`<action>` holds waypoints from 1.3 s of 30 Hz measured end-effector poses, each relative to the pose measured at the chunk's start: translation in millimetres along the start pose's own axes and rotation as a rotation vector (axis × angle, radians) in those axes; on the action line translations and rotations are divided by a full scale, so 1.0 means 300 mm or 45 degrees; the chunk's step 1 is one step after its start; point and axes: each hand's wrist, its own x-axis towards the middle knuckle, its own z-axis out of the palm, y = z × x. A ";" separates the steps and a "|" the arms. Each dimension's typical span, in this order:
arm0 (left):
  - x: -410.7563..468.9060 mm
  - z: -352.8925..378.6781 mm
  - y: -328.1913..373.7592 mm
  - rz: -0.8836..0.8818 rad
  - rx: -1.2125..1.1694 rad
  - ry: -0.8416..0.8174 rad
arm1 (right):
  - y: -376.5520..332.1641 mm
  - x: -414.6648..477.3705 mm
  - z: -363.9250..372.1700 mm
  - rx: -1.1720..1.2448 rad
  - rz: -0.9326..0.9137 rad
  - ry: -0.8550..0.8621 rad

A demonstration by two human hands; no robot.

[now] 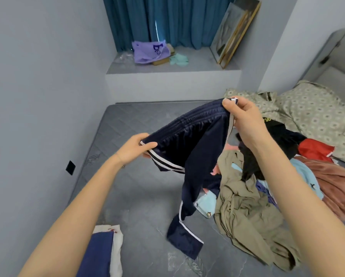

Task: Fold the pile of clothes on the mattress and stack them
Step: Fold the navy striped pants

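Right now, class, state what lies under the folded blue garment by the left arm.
A white garment sticks out beneath the folded blue garment; anything deeper is covered.

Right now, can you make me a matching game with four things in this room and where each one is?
Things: 1 navy pants; 2 purple bag; 3 khaki garment; 4 picture frames.
Places: A leaning on the wall; B gripped by left hand and right hand; C on the ledge; D lying on the mattress.
Pairs: 1-B, 2-C, 3-D, 4-A.
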 end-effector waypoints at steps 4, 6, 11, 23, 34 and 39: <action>-0.003 -0.129 0.209 0.183 -0.265 0.305 | -0.088 0.046 -0.018 0.047 -0.125 0.240; 0.002 -0.168 0.332 0.257 -0.392 0.398 | -0.140 0.069 -0.009 0.047 -0.191 0.316; -0.037 -0.260 0.655 0.517 -0.513 0.506 | -0.350 0.128 0.000 -0.004 -0.442 0.427; -0.082 -0.232 0.859 0.506 -0.741 0.661 | -0.580 0.155 -0.005 -0.097 -0.478 0.457; -0.085 0.005 0.886 0.800 -0.279 0.658 | -0.549 0.121 0.286 -0.137 -0.253 0.119; -0.106 -0.005 0.872 0.861 0.117 0.450 | -0.565 0.132 0.285 -0.033 -0.097 -0.204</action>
